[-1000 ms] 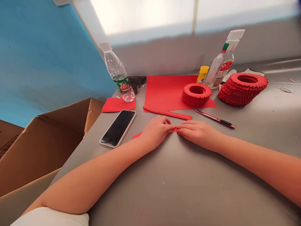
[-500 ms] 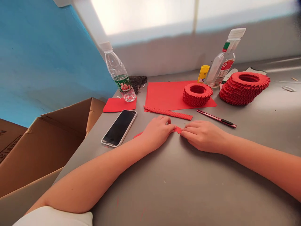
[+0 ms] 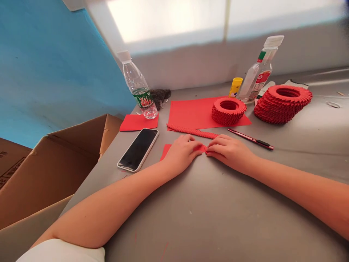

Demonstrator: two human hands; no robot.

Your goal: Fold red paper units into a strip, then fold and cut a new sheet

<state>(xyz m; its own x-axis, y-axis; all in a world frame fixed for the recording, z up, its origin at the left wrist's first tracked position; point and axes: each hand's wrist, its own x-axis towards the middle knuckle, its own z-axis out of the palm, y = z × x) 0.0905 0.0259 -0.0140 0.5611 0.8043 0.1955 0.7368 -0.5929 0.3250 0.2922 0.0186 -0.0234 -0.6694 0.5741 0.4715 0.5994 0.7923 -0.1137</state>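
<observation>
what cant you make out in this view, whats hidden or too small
Head view:
The red paper piece: most of it is hidden under the left hand and right hand, so its shape is unclear.
The clear bottle's label: print too small to read.
The cardboard box: contents hidden by its walls, and the box is cut off by the left edge.

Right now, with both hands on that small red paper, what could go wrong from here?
The small red paper under the left hand and right hand could crease unevenly or tear. The right hand is near the craft knife, so a slip might catch it. The folded paper strip almost touches the fingers and could get nudged.
</observation>
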